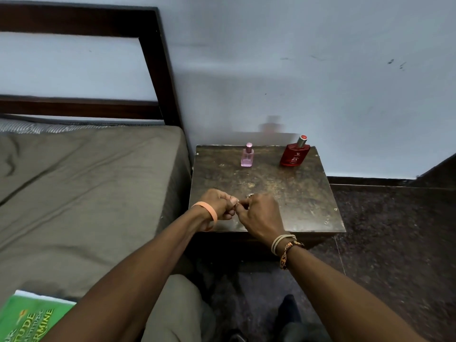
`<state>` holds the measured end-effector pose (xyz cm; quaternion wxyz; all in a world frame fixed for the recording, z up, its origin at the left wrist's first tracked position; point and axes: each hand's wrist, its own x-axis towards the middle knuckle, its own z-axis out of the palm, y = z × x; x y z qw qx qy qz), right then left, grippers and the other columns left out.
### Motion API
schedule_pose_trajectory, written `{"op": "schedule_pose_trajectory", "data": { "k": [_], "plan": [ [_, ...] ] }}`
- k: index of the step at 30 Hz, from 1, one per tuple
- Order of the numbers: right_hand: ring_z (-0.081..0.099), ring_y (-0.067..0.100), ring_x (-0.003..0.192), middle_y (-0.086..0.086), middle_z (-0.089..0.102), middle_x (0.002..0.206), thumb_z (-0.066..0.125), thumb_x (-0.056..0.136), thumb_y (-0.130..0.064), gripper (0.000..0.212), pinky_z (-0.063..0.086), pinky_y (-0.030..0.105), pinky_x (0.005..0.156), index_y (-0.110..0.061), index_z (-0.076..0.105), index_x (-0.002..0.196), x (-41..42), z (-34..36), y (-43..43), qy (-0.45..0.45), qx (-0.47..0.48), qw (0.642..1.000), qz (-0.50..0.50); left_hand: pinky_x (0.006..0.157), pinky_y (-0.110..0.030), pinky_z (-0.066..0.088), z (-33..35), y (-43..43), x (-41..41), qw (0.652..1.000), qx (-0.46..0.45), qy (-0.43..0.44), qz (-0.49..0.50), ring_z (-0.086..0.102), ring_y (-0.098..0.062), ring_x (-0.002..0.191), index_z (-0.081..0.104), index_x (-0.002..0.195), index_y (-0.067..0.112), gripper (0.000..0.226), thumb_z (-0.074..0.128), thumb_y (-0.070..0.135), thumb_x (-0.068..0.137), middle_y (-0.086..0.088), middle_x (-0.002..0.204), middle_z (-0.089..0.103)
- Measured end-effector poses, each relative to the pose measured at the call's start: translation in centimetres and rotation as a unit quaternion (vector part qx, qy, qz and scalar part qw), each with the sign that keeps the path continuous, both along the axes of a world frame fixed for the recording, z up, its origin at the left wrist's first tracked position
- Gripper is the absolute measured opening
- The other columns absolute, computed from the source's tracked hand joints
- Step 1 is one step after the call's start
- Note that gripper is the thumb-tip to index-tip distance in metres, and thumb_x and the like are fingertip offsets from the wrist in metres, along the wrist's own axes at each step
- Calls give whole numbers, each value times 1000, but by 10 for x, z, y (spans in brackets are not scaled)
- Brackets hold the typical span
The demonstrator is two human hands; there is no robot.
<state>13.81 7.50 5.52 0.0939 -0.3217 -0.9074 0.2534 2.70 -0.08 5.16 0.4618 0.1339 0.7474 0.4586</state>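
Both hands meet over the counter (291,193), above its near edge and close to the near left corner. The left hand (219,204) is curled into a loose fist, knuckles up, with its thumb and forefinger pressed together at the tips. The right hand (261,213) is curled the same way with its back turned upward, and its thumb and forefinger come in from the other side to meet those of the left. Between the two sets of fingertips sits a small item (237,201), pinched from both sides. Only a pale speck of it shows, so its shape and kind cannot be told. It is held off the counter's surface, not resting on it. The other fingers of both hands are tucked in toward the palms.

A ring (250,195) sits on a finger of the right hand, just beside the pinch. An orange wristband (208,211) circles the left wrist, and cords and a patterned band (285,246) circle the right.

The counter is dark, scuffed wood. A small pink bottle (247,157) stands upright along its far edge, left of the middle. A red bottle (294,154) stands near the far right corner, well apart from the hands. A bed (86,183) with a grey-brown cover lies against the counter's left edge, and a green book (27,319) lies on it.
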Motion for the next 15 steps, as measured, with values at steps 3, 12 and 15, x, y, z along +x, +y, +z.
{"op": "schedule_pose_trajectory", "data": {
  "k": [3,12,15],
  "plan": [
    [63,24,63,8,70,69,57,90,-36,31,48,34,58,-15,77,78,-12,-13,-7,-3,26,999,21,46,-15,49,-13,-5,-14,997,-25,-62,27,50,-7,45,62,71,3,30,48,7,96,-7,59,54],
    [65,19,79,9,70,88,64,90,2,23,58,38,78,1,67,113,-22,-34,5,149,-502,824,-214,62,-31,57,-45,-9,-58,974,-146,173,-23,62,-17,55,64,62,16,23,68,10,83,-8,63,66],
    [62,14,69,10,68,82,63,88,8,22,54,22,56,1,66,109,-17,-33,14,167,-549,781,-246,82,-29,53,-42,3,-67,933,-179,294,-101,68,-23,84,72,72,20,12,69,18,83,-6,85,73]
  ]
}}
